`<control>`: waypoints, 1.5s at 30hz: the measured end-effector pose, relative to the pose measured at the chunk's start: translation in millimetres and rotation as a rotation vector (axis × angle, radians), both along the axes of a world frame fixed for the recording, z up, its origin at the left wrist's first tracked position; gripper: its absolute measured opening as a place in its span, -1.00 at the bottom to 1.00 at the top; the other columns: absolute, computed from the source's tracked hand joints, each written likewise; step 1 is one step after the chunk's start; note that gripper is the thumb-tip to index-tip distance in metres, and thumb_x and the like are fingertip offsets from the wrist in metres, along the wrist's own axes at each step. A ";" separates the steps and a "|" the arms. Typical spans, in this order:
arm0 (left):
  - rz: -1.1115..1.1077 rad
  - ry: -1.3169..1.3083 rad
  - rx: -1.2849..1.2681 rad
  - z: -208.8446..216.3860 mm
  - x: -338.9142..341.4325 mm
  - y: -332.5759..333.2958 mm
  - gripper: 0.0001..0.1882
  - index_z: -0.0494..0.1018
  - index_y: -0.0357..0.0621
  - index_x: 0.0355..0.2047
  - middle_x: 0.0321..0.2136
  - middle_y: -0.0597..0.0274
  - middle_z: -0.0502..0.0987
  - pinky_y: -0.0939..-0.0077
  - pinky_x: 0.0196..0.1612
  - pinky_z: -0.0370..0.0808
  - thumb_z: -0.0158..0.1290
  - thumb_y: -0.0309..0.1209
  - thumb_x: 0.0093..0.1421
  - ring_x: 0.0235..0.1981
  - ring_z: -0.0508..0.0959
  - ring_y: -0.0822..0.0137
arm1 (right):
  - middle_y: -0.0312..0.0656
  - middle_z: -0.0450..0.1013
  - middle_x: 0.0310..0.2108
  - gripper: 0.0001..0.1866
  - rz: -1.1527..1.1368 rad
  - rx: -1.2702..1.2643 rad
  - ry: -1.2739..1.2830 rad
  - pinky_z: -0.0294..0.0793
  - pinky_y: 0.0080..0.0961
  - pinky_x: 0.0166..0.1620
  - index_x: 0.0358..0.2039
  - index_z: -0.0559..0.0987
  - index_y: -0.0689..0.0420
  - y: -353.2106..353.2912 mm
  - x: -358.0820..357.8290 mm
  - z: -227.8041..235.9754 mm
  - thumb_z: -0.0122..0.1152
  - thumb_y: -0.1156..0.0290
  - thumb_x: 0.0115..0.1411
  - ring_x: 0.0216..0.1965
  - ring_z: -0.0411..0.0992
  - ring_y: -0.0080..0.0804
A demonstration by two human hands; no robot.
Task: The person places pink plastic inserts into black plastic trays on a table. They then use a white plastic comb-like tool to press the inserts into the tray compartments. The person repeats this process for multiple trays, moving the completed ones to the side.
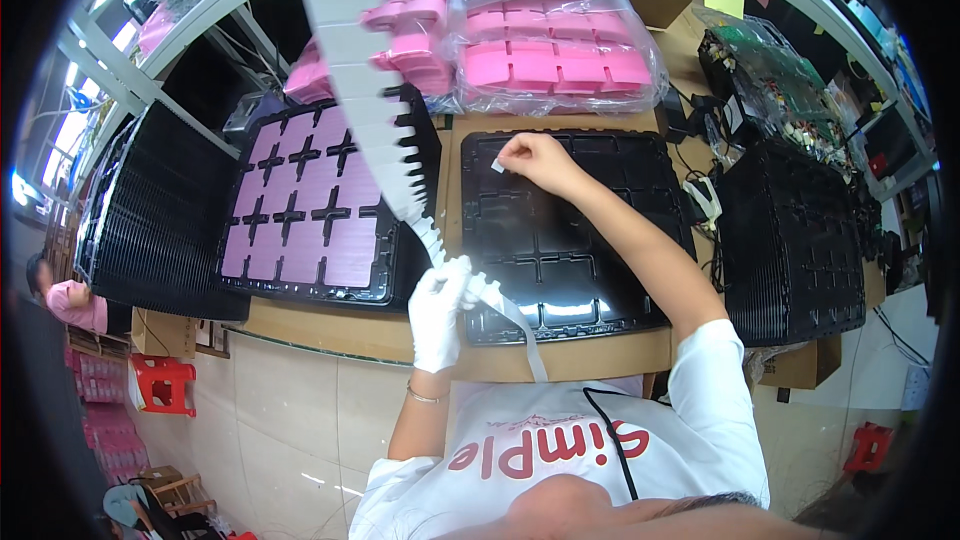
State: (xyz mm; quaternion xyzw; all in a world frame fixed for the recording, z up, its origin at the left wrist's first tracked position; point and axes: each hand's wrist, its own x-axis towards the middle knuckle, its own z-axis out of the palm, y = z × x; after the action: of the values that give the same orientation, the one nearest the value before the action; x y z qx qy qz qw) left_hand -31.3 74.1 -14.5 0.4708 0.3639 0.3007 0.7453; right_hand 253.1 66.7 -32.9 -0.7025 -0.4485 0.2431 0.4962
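Observation:
My left hand, in a white glove, is closed on a long white strip with a notched edge, which looks like a strip of stickers. The strip rises past the top of the view, and its narrow tail hangs over the table's near edge. My bare right hand pinches a small white piece, apparently a sticker, at the far left part of a shiny black plastic tray. Whether the piece touches the tray I cannot tell.
To the left stand black trays with pink foam sheets and a tall stack of black trays. Bagged pink foam blocks lie behind. More black trays and circuit boards with cables are at the right.

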 end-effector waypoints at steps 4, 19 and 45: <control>-0.014 0.033 0.007 -0.5 1.4 0.7 -0.85 0.52 -0.19 -0.36 -0.47 0.28 0.56 0.70 -0.43 0.38 0.21 -0.37 0.22 -0.54 0.47 0.59 | -0.11 0.59 -0.41 -0.83 -0.023 -0.166 -0.385 0.51 -0.37 -0.17 -0.40 0.63 0.19 39.6 16.6 -14.2 0.34 0.36 0.03 -0.32 0.57 -0.26; -0.090 0.072 0.001 1.0 5.6 4.9 -0.90 0.50 -0.20 -0.31 -0.50 0.31 0.53 0.71 -0.44 0.35 0.16 -0.44 0.25 -0.55 0.43 0.59 | -0.06 0.60 -0.46 -0.87 0.085 -0.322 -0.629 0.53 -0.25 -0.17 -0.50 0.66 0.12 54.3 25.1 4.0 0.33 0.34 -0.04 -0.32 0.58 -0.13; -0.120 0.049 0.039 8.6 12.2 0.8 -0.80 0.57 -0.27 -0.20 -0.42 0.25 0.58 0.71 -0.43 0.38 0.19 -0.42 0.22 -0.50 0.49 0.59 | -0.17 0.51 -0.35 -0.87 0.120 0.135 1.144 0.49 -0.62 -0.26 -0.27 0.55 0.24 -73.5 -44.8 30.0 0.12 0.46 0.25 -0.35 0.49 -0.50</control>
State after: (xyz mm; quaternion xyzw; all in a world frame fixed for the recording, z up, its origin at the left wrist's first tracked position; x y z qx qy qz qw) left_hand -19.1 75.0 -5.9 0.5134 0.3473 0.2505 0.7436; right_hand 208.2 -6.8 -2.9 -0.3992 -0.1625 0.5829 0.6888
